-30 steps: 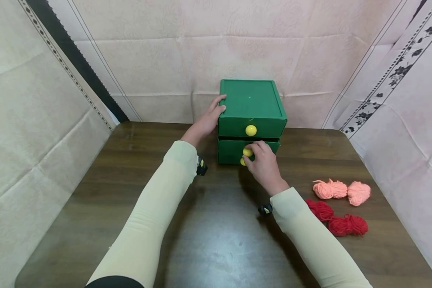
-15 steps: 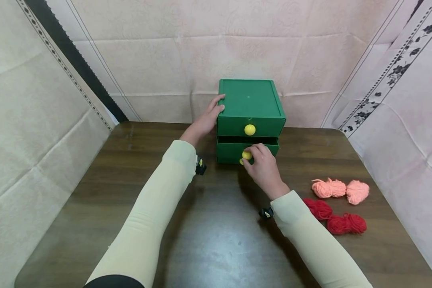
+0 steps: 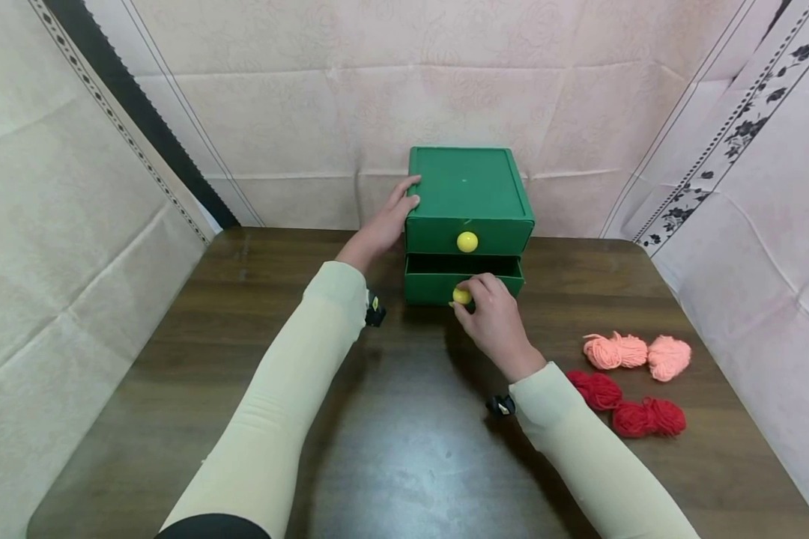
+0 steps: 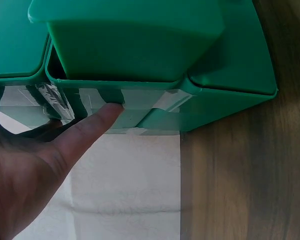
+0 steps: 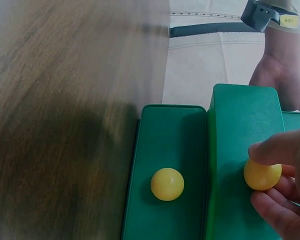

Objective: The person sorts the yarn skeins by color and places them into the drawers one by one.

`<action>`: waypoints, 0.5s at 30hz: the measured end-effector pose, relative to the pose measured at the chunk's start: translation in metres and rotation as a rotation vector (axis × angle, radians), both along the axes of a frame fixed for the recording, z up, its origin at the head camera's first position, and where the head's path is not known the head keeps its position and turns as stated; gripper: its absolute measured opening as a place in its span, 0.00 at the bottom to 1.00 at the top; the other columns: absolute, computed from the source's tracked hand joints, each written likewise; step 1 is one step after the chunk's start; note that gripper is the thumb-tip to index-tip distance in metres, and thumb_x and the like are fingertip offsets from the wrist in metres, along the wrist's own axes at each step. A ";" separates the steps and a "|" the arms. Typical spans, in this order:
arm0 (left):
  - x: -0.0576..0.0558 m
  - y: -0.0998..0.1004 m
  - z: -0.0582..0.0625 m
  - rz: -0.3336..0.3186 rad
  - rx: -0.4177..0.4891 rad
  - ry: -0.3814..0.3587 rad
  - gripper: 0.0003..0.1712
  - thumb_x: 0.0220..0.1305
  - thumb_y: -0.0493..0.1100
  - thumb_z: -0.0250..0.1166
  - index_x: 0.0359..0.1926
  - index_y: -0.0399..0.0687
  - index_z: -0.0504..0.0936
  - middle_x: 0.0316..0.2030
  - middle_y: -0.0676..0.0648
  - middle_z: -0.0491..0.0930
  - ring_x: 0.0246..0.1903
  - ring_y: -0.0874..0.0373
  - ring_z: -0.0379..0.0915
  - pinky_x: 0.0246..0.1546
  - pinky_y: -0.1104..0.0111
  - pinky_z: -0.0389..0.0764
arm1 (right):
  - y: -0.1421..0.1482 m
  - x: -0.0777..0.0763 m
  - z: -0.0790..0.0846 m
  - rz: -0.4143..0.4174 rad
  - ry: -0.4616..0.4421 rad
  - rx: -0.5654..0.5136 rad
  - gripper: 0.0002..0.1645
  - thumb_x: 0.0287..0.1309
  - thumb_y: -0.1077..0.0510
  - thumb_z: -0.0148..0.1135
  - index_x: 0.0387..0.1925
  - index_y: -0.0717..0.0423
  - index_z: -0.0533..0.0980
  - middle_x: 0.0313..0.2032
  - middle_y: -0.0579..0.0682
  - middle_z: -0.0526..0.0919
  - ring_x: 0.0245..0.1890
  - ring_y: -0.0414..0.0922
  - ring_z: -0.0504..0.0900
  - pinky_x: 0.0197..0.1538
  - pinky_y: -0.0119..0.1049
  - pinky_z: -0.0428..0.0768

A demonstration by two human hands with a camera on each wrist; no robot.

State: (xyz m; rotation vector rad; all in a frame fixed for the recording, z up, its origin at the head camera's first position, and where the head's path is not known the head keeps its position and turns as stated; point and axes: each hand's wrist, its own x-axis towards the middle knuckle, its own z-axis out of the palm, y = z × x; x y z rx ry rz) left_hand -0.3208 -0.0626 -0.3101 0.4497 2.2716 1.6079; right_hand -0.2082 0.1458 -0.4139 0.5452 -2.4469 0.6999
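A green cabinet (image 3: 468,183) of stacked drawers with round yellow knobs stands at the back of the table. My right hand (image 3: 495,320) pinches the yellow knob (image 5: 262,175) of the middle drawer (image 3: 426,287) between thumb and fingers. That drawer sticks out, showing a dark gap above its front in the head view. Below it is the bottom drawer (image 5: 190,150), its own knob (image 5: 167,184) free. My left hand (image 3: 381,224) rests against the cabinet's left side, with its thumb (image 4: 97,122) laid straight along the taped wall. The top drawer's knob (image 3: 467,242) is untouched.
On the right of the brown wooden table (image 3: 404,464) lie peach yarn skeins (image 3: 616,352) and red yarn skeins (image 3: 649,418), near my right forearm. Pale patterned cloth (image 3: 377,112) hangs close behind the cabinet and along both sides.
The middle drawer has slid farther out toward me, with my right hand pinching its knob throughout. The gap above its front has widened. My left hand keeps its place on the cabinet.
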 end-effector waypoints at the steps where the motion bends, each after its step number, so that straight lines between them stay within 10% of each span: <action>1: 0.000 0.000 0.000 -0.001 -0.001 0.003 0.30 0.77 0.56 0.36 0.75 0.73 0.41 0.77 0.52 0.35 0.72 0.43 0.47 0.62 0.43 0.65 | 0.000 0.001 0.000 0.002 0.002 0.005 0.14 0.51 0.59 0.73 0.40 0.60 0.80 0.41 0.54 0.78 0.40 0.49 0.75 0.45 0.42 0.81; 15: 0.002 0.000 0.001 0.001 -0.014 0.022 0.30 0.77 0.55 0.36 0.76 0.71 0.41 0.77 0.52 0.36 0.75 0.48 0.40 0.67 0.45 0.58 | 0.003 0.011 0.000 0.037 -0.004 0.014 0.14 0.52 0.59 0.72 0.40 0.60 0.80 0.41 0.54 0.79 0.41 0.48 0.76 0.46 0.42 0.82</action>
